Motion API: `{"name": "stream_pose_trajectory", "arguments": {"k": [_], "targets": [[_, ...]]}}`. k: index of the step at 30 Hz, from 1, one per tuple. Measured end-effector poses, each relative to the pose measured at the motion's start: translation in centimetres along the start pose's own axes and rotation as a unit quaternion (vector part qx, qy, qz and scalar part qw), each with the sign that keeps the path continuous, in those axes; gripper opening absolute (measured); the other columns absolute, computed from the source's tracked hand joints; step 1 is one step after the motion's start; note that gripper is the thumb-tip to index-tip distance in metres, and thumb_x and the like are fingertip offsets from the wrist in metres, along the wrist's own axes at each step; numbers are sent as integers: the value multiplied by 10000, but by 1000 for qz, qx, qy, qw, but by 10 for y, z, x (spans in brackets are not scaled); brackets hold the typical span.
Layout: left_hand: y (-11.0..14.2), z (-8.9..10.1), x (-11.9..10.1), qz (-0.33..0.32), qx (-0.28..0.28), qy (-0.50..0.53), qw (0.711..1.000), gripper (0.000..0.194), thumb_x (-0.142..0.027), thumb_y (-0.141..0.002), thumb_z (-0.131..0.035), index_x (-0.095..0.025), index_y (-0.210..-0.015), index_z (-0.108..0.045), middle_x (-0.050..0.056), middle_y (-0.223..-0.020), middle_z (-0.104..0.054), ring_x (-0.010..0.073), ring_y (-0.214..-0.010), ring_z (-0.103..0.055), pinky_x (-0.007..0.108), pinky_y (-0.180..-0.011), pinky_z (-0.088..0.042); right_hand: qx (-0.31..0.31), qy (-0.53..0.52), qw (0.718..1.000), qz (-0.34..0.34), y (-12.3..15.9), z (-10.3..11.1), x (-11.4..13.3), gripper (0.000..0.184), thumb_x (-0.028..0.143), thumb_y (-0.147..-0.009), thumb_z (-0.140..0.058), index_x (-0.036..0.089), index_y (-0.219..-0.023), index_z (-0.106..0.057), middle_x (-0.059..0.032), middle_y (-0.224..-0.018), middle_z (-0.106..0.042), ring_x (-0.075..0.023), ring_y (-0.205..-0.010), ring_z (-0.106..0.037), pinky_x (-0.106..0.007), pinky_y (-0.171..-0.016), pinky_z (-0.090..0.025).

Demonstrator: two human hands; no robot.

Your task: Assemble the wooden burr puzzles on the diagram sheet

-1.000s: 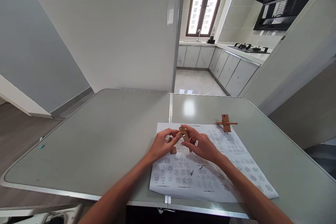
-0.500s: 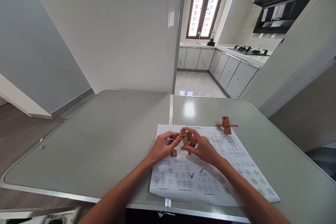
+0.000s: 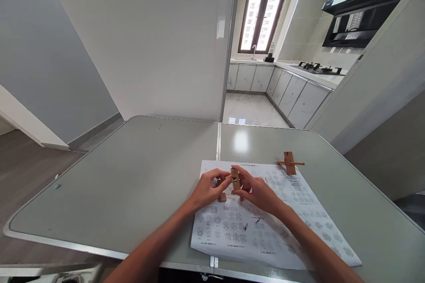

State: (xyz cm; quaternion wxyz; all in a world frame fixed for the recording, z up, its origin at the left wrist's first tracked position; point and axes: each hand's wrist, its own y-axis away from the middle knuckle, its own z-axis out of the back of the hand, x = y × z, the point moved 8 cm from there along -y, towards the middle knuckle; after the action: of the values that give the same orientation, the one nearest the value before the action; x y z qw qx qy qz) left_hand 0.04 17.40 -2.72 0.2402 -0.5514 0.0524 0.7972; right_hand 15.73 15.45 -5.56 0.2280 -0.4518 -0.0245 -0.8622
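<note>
Between my two hands is a small flat wooden block (image 3: 235,179) with a slot in its middle, held above a printed sheet. My right hand (image 3: 256,191) grips it by its upper and lower ends, thumb below and index finger on top. My left hand (image 3: 210,189) pinches a thin wooden piece (image 3: 228,177) against the block's left side; its far end is hidden. Another wooden block (image 3: 222,197) lies on the paper under my left fingers, partly covered.
The printed sheet (image 3: 232,245) with small diagrams lies on the grey-green table (image 3: 116,194). At its far right corner stands a crossed wooden assembly (image 3: 289,163). A small teal bit (image 3: 57,186) lies near the left edge.
The slotted block has turned slightly in my right fingers and faces me more. Both hands stay together; the whole view has shifted a little.
</note>
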Motion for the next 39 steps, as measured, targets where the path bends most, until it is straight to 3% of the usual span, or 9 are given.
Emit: {"name": "stream_pose_trajectory", "arguments": {"k": [5,11,18,24,29,39], "targets": [[-1,0,3,-8,12,-4,1000,367,-527,-978,-613,-224,-1100,-781,63,-1019,-753,213,-924,-671,318,-835,-512,26,6,999,-25,0,-5,-2,739,375,-992,-599,250,-1636,-258,75,-626,-665,-155,-495,-612,-285,-638,-528],[-3,2,1,-19,31,-9,999,350,-519,-955,-642,-202,-1041,-765,62,-1005,-753,219,-932,-658,321,-853,-497,61,2,997,-38,1,-8,3,740,362,-1006,-565,246,-1650,-217,76,-629,-641,-151,-513,-579,-269,-619,-497],[-2,0,3,-21,40,-14,999,378,-548,-951,-635,-196,-980,-771,51,-908,-706,186,-807,-621,293,-743,-494,77,23,997,-18,2,-8,10,717,343,-1008,-542,271,-1651,-233,73,-636,-615,-156,-535,-575,-271,-612,-481],[-3,-3,4,9,28,33,999,382,-551,-938,-653,-195,-1007,-773,68,-985,-747,222,-903,-665,320,-809,-525,57,19,998,-14,1,-8,7,736,389,-1027,-527,273,-1666,-182,78,-637,-610,-147,-512,-573,-262,-595,-479],[-2,-4,5,30,22,64,997,360,-530,-929,-670,-200,-1027,-776,69,-1028,-758,239,-958,-681,330,-839,-535,14,75,997,3,-1,-6,12,723,402,-1032,-517,216,-1664,-220,68,-609,-592,-151,-500,-535,-252,-544,-435],[-1,-2,5,21,-3,50,999,341,-519,-922,-683,-215,-1034,-787,74,-1046,-770,247,-983,-681,343,-872,-545,-38,124,991,42,-1,-7,14,665,380,-1043,-475,162,-1635,-266,78,-563,-547,-147,-455,-508,-247,-520,-424]]}}
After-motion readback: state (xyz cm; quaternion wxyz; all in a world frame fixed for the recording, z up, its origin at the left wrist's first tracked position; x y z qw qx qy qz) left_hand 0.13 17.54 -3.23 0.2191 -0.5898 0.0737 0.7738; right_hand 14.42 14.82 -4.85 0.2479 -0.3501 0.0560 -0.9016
